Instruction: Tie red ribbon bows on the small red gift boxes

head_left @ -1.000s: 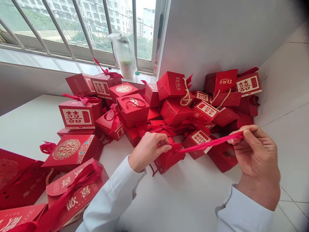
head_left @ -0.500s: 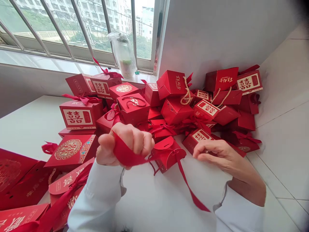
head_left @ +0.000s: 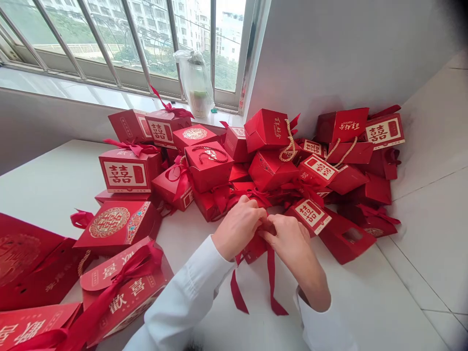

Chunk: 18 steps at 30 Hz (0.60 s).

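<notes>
A small red gift box (head_left: 254, 249) sits on the white table, mostly covered by my hands. My left hand (head_left: 241, 222) and my right hand (head_left: 288, 239) meet above its top, fingertips pinched close together on the red ribbon (head_left: 271, 282). Two ribbon tails hang down the near side of the box and lie on the tabletop. What the fingertips do with the ribbon between them is partly hidden.
Red gift boxes (head_left: 276, 168) are piled along the wall behind my hands. Larger boxes with bows (head_left: 127, 287) lie at the left. A bagged cup (head_left: 199, 90) stands on the sill by the barred window. The white table (head_left: 365, 297) extends to the right.
My left hand has moved right and down from its raised fist with the ribbon. My right hand has come left to the box. Both ribbon tails now hang in front.
</notes>
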Available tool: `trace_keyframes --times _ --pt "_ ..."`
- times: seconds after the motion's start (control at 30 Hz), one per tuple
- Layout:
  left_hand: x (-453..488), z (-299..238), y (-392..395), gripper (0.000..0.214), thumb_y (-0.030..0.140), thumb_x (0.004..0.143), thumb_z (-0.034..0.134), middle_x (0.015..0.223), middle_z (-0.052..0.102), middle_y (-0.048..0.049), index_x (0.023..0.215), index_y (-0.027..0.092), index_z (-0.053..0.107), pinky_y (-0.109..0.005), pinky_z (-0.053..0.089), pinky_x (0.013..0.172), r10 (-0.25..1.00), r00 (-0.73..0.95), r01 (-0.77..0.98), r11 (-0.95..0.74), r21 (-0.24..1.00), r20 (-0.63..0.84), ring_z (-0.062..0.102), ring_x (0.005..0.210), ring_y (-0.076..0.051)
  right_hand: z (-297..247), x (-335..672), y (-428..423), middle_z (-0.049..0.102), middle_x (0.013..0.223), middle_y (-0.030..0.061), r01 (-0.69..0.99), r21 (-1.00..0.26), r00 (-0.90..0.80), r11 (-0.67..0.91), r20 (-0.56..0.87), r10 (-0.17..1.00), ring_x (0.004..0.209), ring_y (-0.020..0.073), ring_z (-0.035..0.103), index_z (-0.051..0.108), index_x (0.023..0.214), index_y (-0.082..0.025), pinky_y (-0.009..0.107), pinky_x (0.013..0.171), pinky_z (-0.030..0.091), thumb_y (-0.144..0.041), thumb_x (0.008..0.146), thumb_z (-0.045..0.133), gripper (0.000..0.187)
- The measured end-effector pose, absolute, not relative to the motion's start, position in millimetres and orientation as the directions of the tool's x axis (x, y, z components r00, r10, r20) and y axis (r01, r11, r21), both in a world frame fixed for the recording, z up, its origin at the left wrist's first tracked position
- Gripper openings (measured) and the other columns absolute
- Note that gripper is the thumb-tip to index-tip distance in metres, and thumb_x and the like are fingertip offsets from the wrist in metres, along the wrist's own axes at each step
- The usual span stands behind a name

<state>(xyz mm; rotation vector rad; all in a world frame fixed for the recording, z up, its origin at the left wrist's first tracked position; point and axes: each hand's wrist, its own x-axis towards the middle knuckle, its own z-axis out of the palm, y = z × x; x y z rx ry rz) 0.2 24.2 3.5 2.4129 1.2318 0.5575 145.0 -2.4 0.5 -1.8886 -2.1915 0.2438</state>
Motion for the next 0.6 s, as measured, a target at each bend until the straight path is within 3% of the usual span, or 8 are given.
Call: trace_keyframes --times 0.13,0.23,0.47,0.6 --pt "-7.9 3.0 25.3 0.005 0.016 0.082 0.056 0.088 0.055 -0.0058 0.086 0.017 0.06 -0.03 0.041 0.073 0.796 0.588 0.671 -0.58 0.462 0.144 0.045 0.085 -0.021 -1.8 141.1 -2.8 0.066 0.066 0.0055 0.96 -0.257 -0.088 0.106 0.08 0.993 0.062 0.0227 0.062 0.061 0.071 -0.022 0.028 0.048 0.029 -0.018 0.077 0.055 0.01" --pt "-12.8 5.3 25.3 0.023 0.018 0.076 0.064 0.095 0.053 -0.0062 0.097 0.017 0.054 -0.031 0.042 0.074 0.798 0.592 0.678 -0.568 0.466 0.111 0.047 0.089 -0.022 0.5 144.0 -2.5 0.065 0.065 0.0036 0.947 -0.295 -0.101 0.126 0.1 0.99 0.058 0.0205 0.061 0.059 0.066 -0.023 0.027 0.047 0.028 -0.019 0.075 0.057 0.01" --pt "-13.4 7.1 26.1 0.002 0.017 0.084 0.054 0.083 0.058 -0.0025 0.085 0.018 0.052 -0.026 0.037 0.065 0.868 0.489 0.742 -0.468 0.48 0.09 0.051 0.074 -0.017 3.2 152.7 0.7 0.067 0.068 0.0006 0.926 -0.363 -0.103 0.102 0.015 0.995 0.062 0.0189 0.062 0.06 0.066 -0.024 0.026 0.047 0.032 -0.019 0.074 0.056 0.009" --pt "-17.8 6.5 29.3 0.008 0.012 0.085 0.048 0.075 0.059 -0.0004 0.085 0.018 0.053 -0.024 0.036 0.062 0.895 0.415 0.729 -0.433 0.53 0.161 0.051 0.068 -0.014 3.6 155.5 2.9 0.067 0.067 -0.0002 0.915 -0.377 -0.146 0.143 0.019 0.989 0.059 0.0171 0.061 0.061 0.065 -0.024 0.026 0.049 0.034 -0.014 0.073 0.051 0.016"
